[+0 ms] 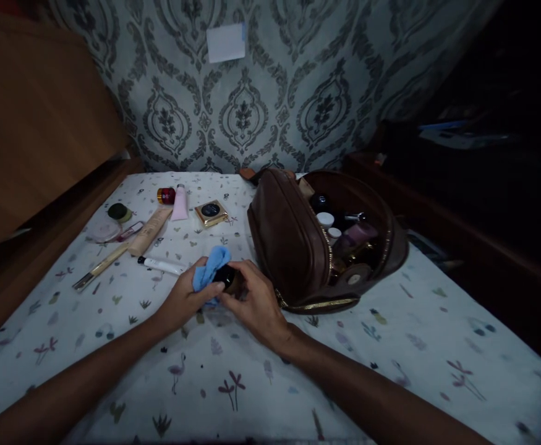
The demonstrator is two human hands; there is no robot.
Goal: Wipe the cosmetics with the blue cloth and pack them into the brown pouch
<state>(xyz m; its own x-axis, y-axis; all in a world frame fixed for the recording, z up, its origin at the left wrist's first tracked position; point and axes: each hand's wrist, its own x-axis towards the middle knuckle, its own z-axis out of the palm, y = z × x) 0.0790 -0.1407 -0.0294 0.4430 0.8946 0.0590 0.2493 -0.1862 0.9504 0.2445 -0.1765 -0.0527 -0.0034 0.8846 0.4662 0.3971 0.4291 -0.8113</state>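
Note:
A blue cloth is bunched in my left hand, whose fingers are closed around it. The cloth presses against a small dark jar-like container with a shiny black lid. My right hand grips that container from the right side between thumb and fingers. Its lower part is hidden by the hands. Just right of my right hand lies an unzipped brown bag, with white-capped jars and a pinkish bottle inside. Beyond my left hand lies a white tube with a black cap.
To the left lie a beige tube, a pink tube, a red jar with a gold lid, a gold compact, a slim gold-toned stick and a dark-lidded jar. All rest on a patterned sheet before a papered wall.

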